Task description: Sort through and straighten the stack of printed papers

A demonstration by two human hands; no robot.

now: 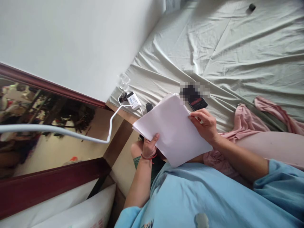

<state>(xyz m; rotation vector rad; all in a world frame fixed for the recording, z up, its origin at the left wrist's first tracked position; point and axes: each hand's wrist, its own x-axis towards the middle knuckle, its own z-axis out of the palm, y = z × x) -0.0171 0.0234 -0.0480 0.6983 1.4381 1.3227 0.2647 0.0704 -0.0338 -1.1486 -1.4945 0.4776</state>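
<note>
Several sheets of white paper (174, 129) lie stacked over my lap, tilted, with the top sheet blank. My left hand (150, 146) grips the stack at its near left edge, thumb on top and fingers hidden beneath. A red string circles that wrist. At the right edge, my right hand (204, 123) pinches the paper between thumb and fingertips. Just beyond that hand, a dark phone (197, 103) rests on the bed, its far part blurred by pixels.
The bed (220, 60) has a wrinkled pale sheet. A white power adapter (133, 100) with a white cable (71, 133) sits at its left edge. Pink cloth (249, 118) lies at the right. A small black object (252, 7) is far back. A white wall (78, 41) rises at left.
</note>
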